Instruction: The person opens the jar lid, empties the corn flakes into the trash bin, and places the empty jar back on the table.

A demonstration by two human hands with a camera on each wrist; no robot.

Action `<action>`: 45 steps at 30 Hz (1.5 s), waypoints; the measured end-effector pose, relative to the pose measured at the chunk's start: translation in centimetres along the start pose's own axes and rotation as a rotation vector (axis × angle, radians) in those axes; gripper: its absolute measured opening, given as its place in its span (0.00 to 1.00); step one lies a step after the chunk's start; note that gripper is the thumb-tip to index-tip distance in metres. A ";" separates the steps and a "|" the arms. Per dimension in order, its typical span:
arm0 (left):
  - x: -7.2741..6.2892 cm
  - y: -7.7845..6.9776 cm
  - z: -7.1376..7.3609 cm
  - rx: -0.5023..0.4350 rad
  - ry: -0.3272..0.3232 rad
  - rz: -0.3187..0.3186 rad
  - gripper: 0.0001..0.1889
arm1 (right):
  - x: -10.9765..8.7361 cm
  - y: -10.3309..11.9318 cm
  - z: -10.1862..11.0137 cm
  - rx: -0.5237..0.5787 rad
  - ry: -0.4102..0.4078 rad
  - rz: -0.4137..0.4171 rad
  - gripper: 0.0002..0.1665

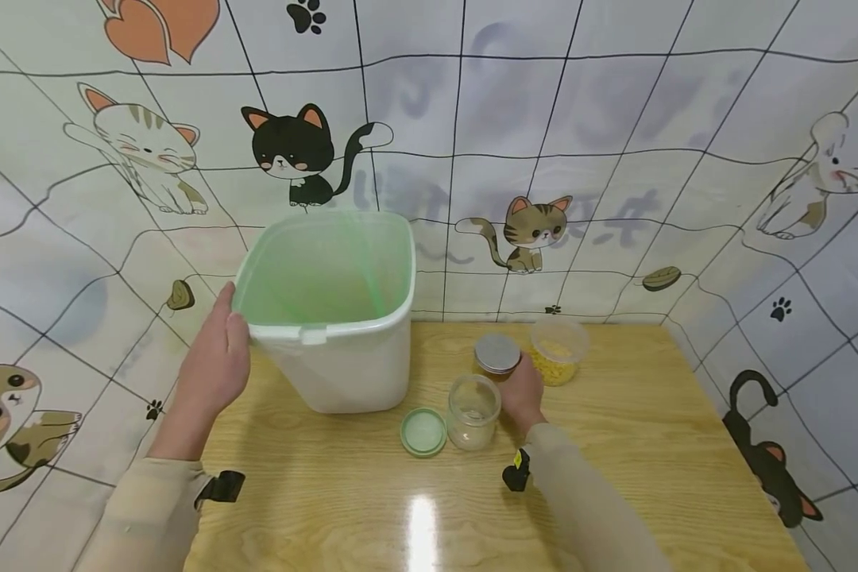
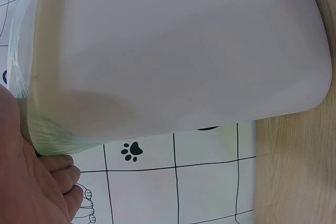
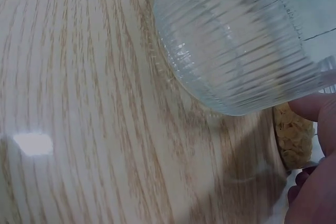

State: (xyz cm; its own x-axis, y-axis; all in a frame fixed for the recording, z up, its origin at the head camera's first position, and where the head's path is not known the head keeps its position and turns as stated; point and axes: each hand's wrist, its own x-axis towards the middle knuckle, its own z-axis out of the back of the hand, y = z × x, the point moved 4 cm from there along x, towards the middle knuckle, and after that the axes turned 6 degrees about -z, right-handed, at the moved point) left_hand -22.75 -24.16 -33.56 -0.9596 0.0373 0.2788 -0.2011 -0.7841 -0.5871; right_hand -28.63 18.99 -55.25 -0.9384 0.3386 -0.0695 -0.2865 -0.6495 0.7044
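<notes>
Jar of tan pieces, grey flat lid on, upright near the back edge of the desk, right of its middle. Fingers of the right hand curled round its right side, spread only to its width. Near the desk's back left corner, a white bin with a green liner; against the left of its rim, the left hand, fingers loosely bent and touching. Just right of the lidded jar, toward the back edge, a clear tub of yellow bits. Toward the front edge, a clear ribbed glass and, just left, a green disc lying flat.
</notes>
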 end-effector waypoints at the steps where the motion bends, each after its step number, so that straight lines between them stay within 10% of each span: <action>1: 0.0 0.0 0.0 0.003 0.001 0.000 0.31 | 0.1 -0.2 0.0 0.001 -0.003 -0.005 0.57; 45: 0.2 -0.3 0.6 0.036 0.038 -0.061 0.32 | -2.8 2.4 4.8 0.265 0.140 -0.013 0.62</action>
State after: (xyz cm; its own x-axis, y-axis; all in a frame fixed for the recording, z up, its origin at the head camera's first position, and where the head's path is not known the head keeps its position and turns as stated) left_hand -22.79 -24.28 -32.87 -0.9527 0.1092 0.2837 -0.2532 -0.8015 -0.5417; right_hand -25.76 19.70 -49.96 -0.9577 0.2365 -0.1639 -0.2558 -0.4387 0.8615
